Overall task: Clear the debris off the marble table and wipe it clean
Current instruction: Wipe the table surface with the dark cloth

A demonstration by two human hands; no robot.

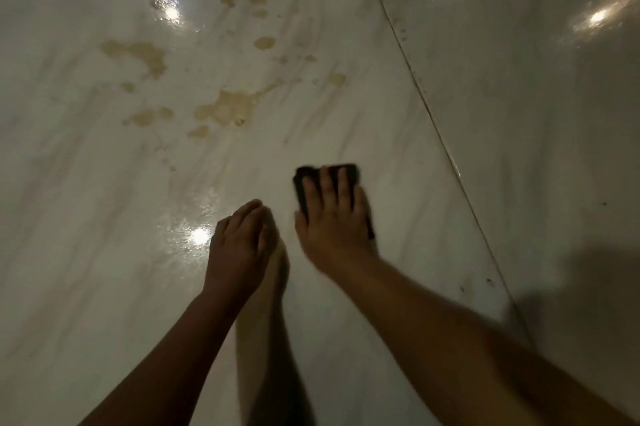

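Note:
The glossy white marble table fills the view, streaked with grey veins. Tan splashes of spilled liquid spread over its far middle, with smaller blots further left. My right hand lies flat, fingers spread, pressing a dark cloth onto the marble just below the stains. My left hand hovers beside it to the left, fingers together and cupped, nothing visible in it; its shadow falls on the stone.
A thin dark seam runs diagonally from top centre to lower right, dividing this slab from another marble slab. A few dark specks lie near the seam. Lamp reflections glare at several spots.

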